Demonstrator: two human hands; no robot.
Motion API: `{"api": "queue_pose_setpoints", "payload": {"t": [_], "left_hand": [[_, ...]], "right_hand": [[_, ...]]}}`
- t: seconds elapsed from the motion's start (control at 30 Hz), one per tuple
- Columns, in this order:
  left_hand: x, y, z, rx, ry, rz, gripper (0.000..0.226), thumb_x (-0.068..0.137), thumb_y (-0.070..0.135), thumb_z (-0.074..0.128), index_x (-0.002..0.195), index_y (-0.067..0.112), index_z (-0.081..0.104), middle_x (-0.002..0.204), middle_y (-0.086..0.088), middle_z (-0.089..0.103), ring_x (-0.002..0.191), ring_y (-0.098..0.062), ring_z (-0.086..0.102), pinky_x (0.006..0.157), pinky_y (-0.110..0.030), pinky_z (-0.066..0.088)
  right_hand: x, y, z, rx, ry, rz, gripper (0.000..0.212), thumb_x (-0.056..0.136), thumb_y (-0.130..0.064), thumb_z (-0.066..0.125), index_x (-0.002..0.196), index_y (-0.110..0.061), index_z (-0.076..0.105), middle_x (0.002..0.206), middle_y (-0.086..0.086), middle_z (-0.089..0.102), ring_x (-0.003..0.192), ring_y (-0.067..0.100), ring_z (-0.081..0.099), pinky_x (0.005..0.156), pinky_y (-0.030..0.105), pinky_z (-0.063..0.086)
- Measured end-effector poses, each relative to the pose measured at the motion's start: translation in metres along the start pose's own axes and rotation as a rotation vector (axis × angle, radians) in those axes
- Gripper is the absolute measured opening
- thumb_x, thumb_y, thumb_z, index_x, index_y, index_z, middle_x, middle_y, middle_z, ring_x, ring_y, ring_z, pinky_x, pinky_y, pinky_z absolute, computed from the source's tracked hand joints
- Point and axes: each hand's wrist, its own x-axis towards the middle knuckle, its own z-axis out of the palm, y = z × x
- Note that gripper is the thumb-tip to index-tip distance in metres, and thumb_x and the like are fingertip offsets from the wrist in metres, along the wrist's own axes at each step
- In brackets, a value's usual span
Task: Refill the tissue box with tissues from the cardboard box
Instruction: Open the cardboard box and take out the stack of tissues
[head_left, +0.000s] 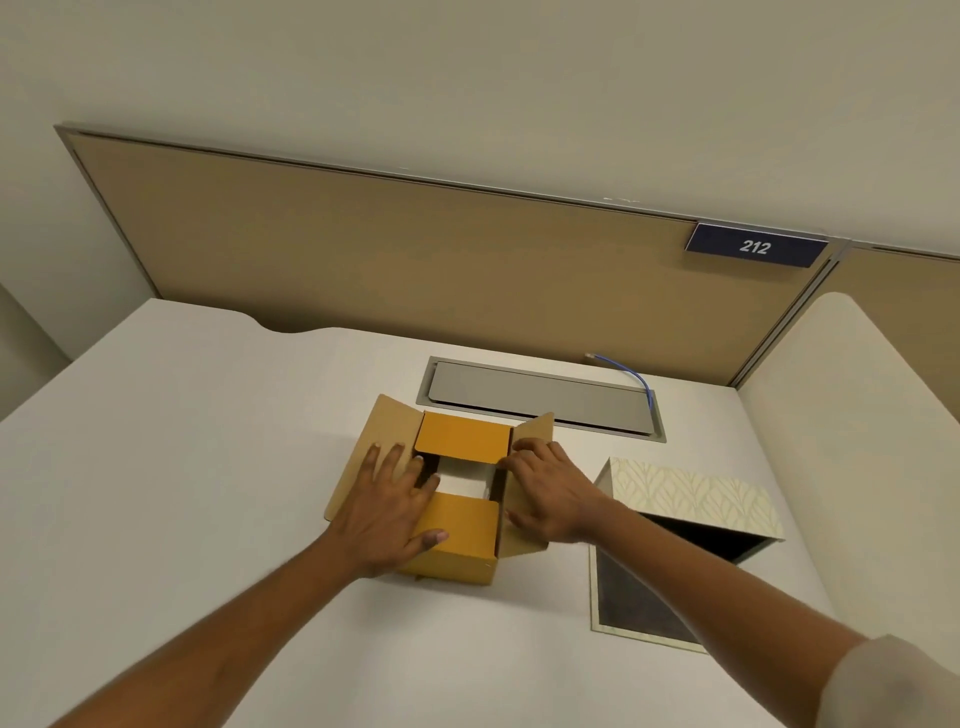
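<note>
A brown cardboard box (462, 540) stands mid-table with its four flaps partly spread. White tissues (465, 478) show through the gap between the flaps. My left hand (387, 512) lies flat on the left flap, fingers spread, thumb on the near flap. My right hand (550, 488) presses on the right flap, fingertips at the edge of the far flap. To the right lies the tissue box (691, 499), cream with a leaf pattern, tipped so its dark empty inside faces me. Its flat bottom panel (639, 603) rests on the table in front of it.
A white desk (208, 467) carries everything. A grey cable hatch (540, 397) sits behind the cardboard box, with a blue cable (631, 376) at its right end. A tan partition (415, 260) with a "212" sign (754, 246) closes the back.
</note>
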Motion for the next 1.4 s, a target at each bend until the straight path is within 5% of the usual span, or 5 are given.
{"api": "queue_pose_setpoints", "payload": {"t": [0.37, 0.83, 1.07, 1.23, 1.4], "left_hand": [[0.022, 0.022, -0.004, -0.045, -0.081, -0.101, 0.097, 0.079, 0.078, -0.007, 0.115, 0.017, 0.060, 0.139, -0.010, 0.049, 0.141, -0.038, 0.019, 0.112, -0.062, -0.006], [-0.037, 0.041, -0.019, -0.258, 0.425, -0.178, 0.054, 0.096, 0.045, 0.035, 0.064, 0.018, 0.070, 0.114, -0.007, 0.070, 0.125, -0.038, 0.050, 0.104, -0.064, 0.033], [-0.059, 0.055, 0.008, -0.159, 0.237, -0.139, 0.036, 0.064, 0.046, 0.083, 0.050, 0.018, 0.063, 0.112, -0.006, 0.072, 0.115, -0.041, 0.058, 0.106, -0.054, 0.019], [-0.049, 0.056, 0.009, -0.134, 0.136, -0.220, 0.039, 0.053, 0.047, 0.088, 0.050, 0.018, 0.063, 0.113, -0.009, 0.071, 0.112, -0.045, 0.059, 0.107, -0.054, 0.011], [-0.039, 0.056, 0.003, -0.123, 0.033, -0.275, 0.039, 0.044, 0.050, 0.090, 0.050, 0.020, 0.065, 0.112, -0.009, 0.071, 0.110, -0.044, 0.061, 0.107, -0.058, 0.015]], "right_hand": [[0.065, -0.003, 0.008, -0.212, -0.190, 0.145, 0.046, 0.093, -0.045, 0.054, 0.118, -0.006, 0.053, 0.110, 0.015, 0.065, 0.118, 0.036, 0.046, 0.090, 0.046, 0.040], [0.114, 0.030, -0.003, 0.009, -0.311, 0.165, 0.063, 0.086, -0.044, 0.065, 0.134, -0.011, 0.041, 0.113, 0.012, 0.057, 0.112, 0.030, 0.047, 0.094, 0.043, 0.031], [0.131, 0.062, -0.018, 0.287, -0.296, 0.347, 0.052, 0.101, -0.051, 0.037, 0.133, -0.011, 0.046, 0.122, 0.012, 0.063, 0.120, 0.029, 0.050, 0.103, 0.046, 0.026], [0.144, 0.074, -0.006, 0.081, -0.164, 0.474, 0.057, 0.100, -0.055, 0.033, 0.119, -0.004, 0.047, 0.111, 0.014, 0.060, 0.110, 0.035, 0.047, 0.090, 0.045, 0.032], [0.154, 0.071, 0.007, -0.054, -0.121, 0.536, 0.059, 0.097, -0.050, 0.044, 0.133, -0.003, 0.038, 0.129, 0.018, 0.056, 0.136, 0.043, 0.026, 0.104, 0.050, 0.027]]}}
